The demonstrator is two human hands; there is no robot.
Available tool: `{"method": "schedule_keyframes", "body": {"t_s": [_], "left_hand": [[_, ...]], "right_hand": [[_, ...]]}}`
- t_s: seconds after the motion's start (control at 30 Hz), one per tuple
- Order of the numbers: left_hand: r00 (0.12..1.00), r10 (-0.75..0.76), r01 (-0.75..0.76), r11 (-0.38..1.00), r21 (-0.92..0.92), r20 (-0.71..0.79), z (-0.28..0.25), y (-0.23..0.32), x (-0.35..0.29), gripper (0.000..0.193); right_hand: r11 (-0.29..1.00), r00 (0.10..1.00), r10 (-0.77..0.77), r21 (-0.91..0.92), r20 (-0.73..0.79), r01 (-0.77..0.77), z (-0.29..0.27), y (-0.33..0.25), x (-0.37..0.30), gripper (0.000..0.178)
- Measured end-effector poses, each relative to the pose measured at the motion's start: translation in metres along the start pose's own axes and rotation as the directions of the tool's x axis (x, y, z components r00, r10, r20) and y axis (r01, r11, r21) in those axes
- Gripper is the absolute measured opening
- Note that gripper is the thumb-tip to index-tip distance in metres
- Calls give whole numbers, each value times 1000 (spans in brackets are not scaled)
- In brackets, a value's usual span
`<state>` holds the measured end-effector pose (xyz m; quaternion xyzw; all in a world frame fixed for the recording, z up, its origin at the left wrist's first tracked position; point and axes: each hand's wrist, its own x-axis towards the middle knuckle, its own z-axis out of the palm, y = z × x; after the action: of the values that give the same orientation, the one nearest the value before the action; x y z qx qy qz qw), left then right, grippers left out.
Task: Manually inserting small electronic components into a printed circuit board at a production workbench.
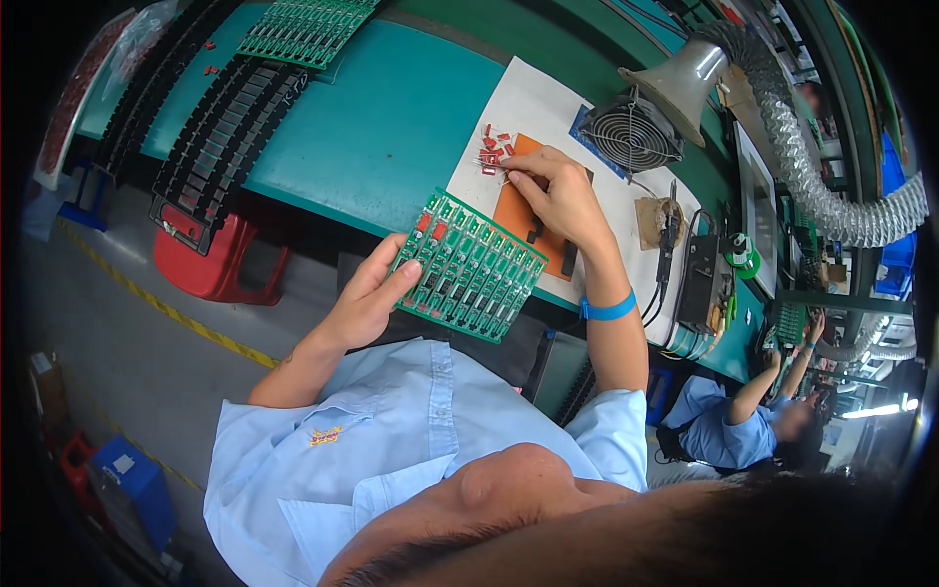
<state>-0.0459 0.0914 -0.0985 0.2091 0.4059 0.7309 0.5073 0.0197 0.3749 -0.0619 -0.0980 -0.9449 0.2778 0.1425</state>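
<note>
The left hand (360, 305) is closed on a green circuit board (479, 279), pinching it by its left edge: the thumb lies over the upper face, and the other fingers reach around the edge, mostly hidden. The board spreads out to the right of this grip, over the lap and just off the table edge, and sits slanted, its far edge running down to the right.

It is a flat, four-sided panel made up of long, narrow strips laid side by side, so the same pattern repeats across it. Pale green margins with light spots run along the far ends of the strips. Each strip carries small parts, some silvery or pale, others dark; dark, blocky pieces form a row across the middle, to the right of the left thumb. Red components (438, 231) stand at the corner just beyond that thumb, bright against the green. Finer details are too small to tell.

The right hand (565, 201) is beyond the board and to its right, its thumb and forefinger drawn close together beside a small heap of loose red parts (492, 147) with thin leads. Whether a part is pinched between those fingertips cannot be told. Under this hand lies an orange mat (518, 221); to its right, a round-grilled fan (631, 135) stands near.
</note>
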Motion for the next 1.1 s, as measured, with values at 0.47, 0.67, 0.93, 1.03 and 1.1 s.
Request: {"method": "schedule_keyframes", "body": {"t_s": [0.47, 0.67, 0.93, 1.03, 1.1], "left_hand": [[997, 79, -79, 997, -25, -3, 4, 1, 6, 35], [997, 83, -83, 995, 47, -3, 12, 1, 8, 36], [994, 107, -107, 990, 90, 4, 12, 0, 5, 36], [995, 94, -95, 992, 84, 20, 11, 1, 5, 37], [996, 90, -91, 992, 81, 25, 11, 1, 5, 37]], "right_hand": [[680, 983, 141, 710, 120, -184, -20, -69, -43, 12], [778, 993, 22, 622, 115, -89, -12, -76, -51, 13], [814, 990, 34, 572, 136, -107, -11, -78, -51, 12], [808, 991, 39, 579, 128, -106, -10, -78, -51, 12], [807, 991, 40, 581, 125, -105, -9, -79, -52, 12]]}}
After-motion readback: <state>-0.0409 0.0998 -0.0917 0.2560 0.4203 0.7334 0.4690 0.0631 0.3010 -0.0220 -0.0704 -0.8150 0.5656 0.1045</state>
